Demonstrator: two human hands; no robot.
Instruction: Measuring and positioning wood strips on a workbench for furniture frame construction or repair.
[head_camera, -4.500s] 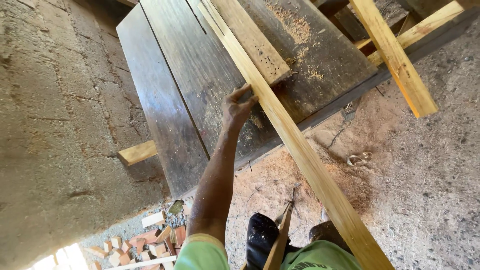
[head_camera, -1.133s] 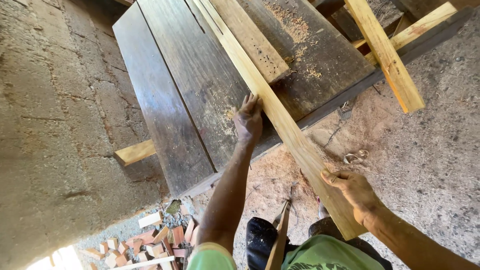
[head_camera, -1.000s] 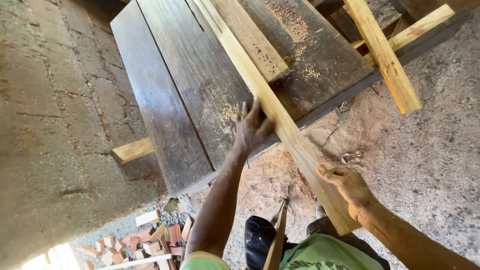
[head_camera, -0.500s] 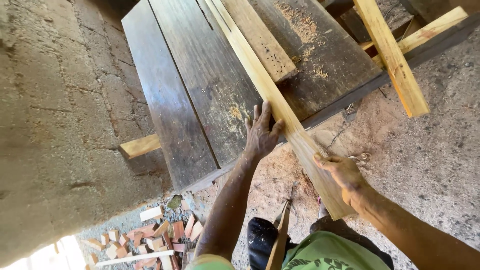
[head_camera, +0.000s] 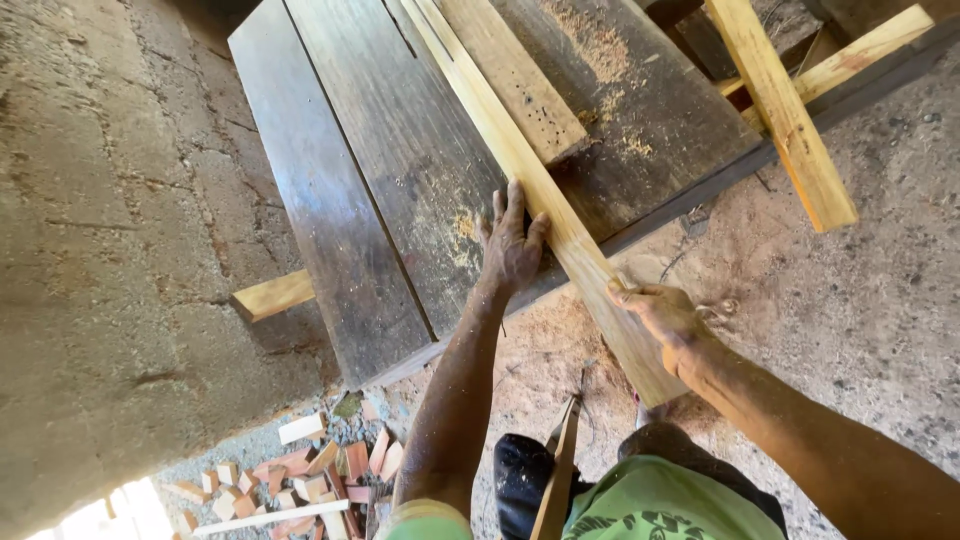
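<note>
The left hand (head_camera: 510, 245) lay with fingers spread flat against the near edge of a long pale plank (head_camera: 540, 190), pressing on the dark worktop (head_camera: 400, 160). The right hand (head_camera: 660, 315) had its fingers curled around the plank's near end, which overhung the worktop's edge. The plank ran diagonally across the worktop, just beside a shorter board (head_camera: 515, 80). Past the worktop's far corner stood a crossed timber frame (head_camera: 785, 120); below its near edge, small wood offcuts (head_camera: 290, 475) littered the floor.
</note>
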